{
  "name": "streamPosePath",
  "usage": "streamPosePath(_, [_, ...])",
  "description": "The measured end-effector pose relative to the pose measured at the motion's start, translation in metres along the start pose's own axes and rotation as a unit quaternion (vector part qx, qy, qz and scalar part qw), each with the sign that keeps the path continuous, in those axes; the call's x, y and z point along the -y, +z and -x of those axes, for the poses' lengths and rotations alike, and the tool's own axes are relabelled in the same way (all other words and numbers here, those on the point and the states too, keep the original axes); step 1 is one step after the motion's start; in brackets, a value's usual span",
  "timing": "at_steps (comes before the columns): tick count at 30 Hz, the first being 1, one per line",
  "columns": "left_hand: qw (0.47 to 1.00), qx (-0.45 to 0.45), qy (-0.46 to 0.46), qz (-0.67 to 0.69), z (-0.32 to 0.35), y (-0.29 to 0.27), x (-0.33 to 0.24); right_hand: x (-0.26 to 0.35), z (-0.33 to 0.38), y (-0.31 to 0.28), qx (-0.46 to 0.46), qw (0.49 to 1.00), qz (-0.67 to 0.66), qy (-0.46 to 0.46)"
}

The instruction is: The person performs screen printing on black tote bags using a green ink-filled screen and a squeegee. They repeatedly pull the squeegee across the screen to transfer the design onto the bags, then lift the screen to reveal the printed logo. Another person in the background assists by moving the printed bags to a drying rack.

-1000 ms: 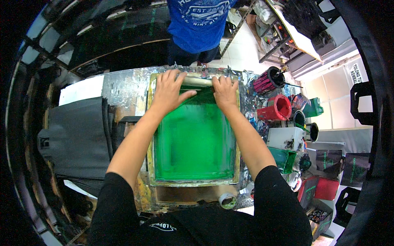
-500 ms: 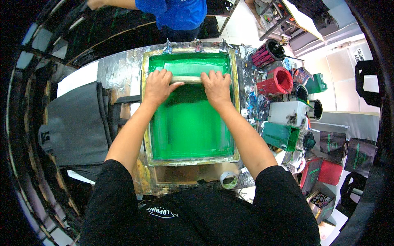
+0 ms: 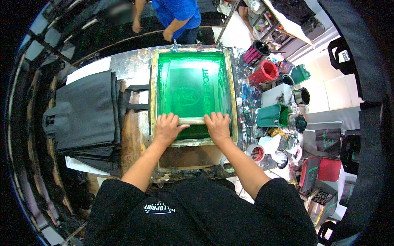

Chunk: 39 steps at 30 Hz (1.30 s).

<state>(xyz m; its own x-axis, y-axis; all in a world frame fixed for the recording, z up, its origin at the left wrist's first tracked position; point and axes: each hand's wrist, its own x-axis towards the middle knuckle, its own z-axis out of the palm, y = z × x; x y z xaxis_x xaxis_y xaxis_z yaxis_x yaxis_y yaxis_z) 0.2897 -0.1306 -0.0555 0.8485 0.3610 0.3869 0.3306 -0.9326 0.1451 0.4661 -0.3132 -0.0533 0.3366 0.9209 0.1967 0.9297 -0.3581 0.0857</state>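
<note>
The squeegee (image 3: pixel 191 121) lies crosswise on the green printing screen (image 3: pixel 193 88), its long axis running left to right, parallel to the near rail of the wooden frame (image 3: pixel 153 88). It sits close to that near rail, so almost all of the open mesh lies away from the person, toward the far edge.

The left hand (image 3: pixel 167 128) is closed over the left end of the squeegee handle, fingers wrapped across its top. The right hand (image 3: pixel 217 126) grips the right end in the same way. The 2 hands are set evenly, 1 on each side of the screen's centre line, and neither is nearer the work than the other. The blade itself is hidden under the handle and fingers; it appears to rest on the mesh, but contact cannot be confirmed from this angle.

Left of the frame lies a stack of dark fabric bags (image 3: pixel 84 112). Right of it stand ink tubs (image 3: pixel 273 115) and a roll of tape (image 3: pixel 256 152).
</note>
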Motion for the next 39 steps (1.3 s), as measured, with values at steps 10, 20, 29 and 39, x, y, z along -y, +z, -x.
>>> streamPosePath(10, [0.997,0.015,-0.035,0.074,0.038,-0.016,-0.018,0.012,0.034,-0.024,0.025,1.000,-0.012,-0.014])
streamPosePath(20, [0.961,0.084,-0.259,0.040,0.161,0.000,0.039,0.030,0.066,-0.014,-0.029,0.994,-0.103,0.028])
streamPosePath(29, [0.949,0.115,-0.286,0.065,0.153,-0.006,0.042,0.020,0.051,-0.027,0.005,0.991,-0.136,0.004])
streamPosePath(39, [0.878,-0.081,-0.291,0.371,0.109,-0.070,0.018,0.000,0.011,-0.107,-0.066,0.985,-0.159,-0.001])
